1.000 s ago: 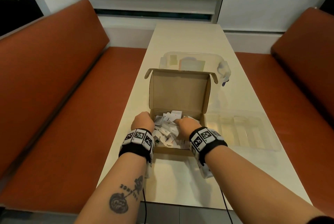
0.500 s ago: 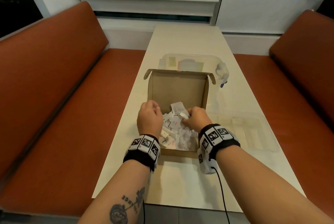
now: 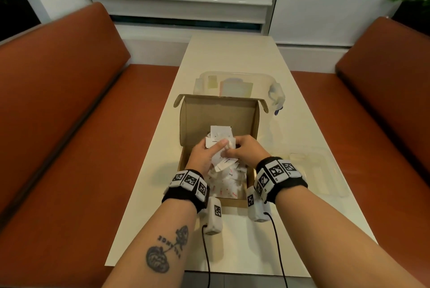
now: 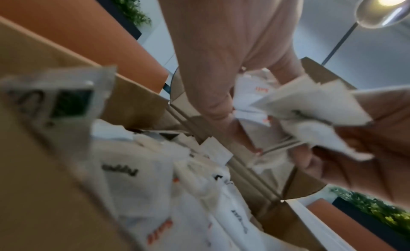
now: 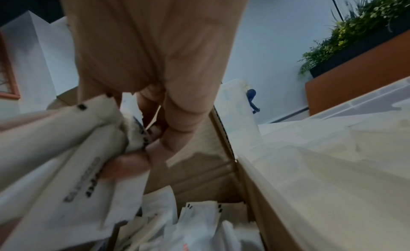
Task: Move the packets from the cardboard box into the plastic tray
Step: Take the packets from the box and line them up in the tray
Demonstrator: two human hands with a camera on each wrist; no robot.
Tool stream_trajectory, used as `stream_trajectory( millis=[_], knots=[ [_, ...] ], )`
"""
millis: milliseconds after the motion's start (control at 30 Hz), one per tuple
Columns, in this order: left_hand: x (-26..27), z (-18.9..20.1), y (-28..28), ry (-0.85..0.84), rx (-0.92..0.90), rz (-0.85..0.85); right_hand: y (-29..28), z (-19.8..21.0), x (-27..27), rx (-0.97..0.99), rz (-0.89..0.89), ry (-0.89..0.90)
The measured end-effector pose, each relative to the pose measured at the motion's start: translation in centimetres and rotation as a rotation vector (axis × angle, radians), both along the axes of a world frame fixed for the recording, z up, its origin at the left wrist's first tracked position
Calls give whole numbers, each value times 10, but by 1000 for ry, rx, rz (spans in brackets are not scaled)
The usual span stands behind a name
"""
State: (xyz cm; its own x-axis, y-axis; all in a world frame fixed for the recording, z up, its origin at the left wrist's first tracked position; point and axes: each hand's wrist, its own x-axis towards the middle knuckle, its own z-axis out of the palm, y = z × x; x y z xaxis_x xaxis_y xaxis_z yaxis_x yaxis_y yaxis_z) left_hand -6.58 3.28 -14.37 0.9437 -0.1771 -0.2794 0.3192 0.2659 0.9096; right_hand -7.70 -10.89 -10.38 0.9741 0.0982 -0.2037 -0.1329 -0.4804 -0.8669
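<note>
An open cardboard box (image 3: 218, 115) stands mid-table with its lid upright, and a heap of white packets (image 3: 225, 185) lies in it. My left hand (image 3: 204, 157) and right hand (image 3: 246, 151) meet just above the heap. Together they grip a bunch of packets (image 3: 220, 142) between thumbs and fingers. In the left wrist view my left hand (image 4: 221, 70) curls round the bunch (image 4: 310, 105). The right wrist view shows my right hand (image 5: 159, 105) pinching the same bunch (image 5: 66, 149). A clear plastic tray (image 3: 330, 162) lies right of the box, and its inside is hard to make out.
A clear lidded storage container (image 3: 235, 80) stands just behind the box on the long cream table (image 3: 232, 55). Orange benches (image 3: 58, 124) (image 3: 384, 113) run along both sides. Cables hang from my wrist cameras over the near table edge.
Both hands lifted out of the packet heap and came together over the box, now holding a bunch of packets. The head view has tipped down slightly.
</note>
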Motion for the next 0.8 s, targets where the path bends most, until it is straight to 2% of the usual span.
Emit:
stream_trajectory(
  millis=[133,333,467,567,667,733,800],
  knots=[
    [3,-1,-6,44,71,53,-2,-6,1,-22,-2,31],
    [7,-8,-1,91,86,282,-14,-13,2,-70,-91,19],
    [10,-11,1,130,119,355,-25,-1,3,12,-124,-38],
    [8,-9,-2,150,104,308,-23,15,6,142,-136,-103],
    [5,1,-11,251,-17,198,-10,26,10,176,-102,-121],
    [2,11,-16,353,-187,153,0,25,11,130,-99,-110],
    [3,17,-18,383,-330,143,6,20,10,60,-122,-108]
  ],
)
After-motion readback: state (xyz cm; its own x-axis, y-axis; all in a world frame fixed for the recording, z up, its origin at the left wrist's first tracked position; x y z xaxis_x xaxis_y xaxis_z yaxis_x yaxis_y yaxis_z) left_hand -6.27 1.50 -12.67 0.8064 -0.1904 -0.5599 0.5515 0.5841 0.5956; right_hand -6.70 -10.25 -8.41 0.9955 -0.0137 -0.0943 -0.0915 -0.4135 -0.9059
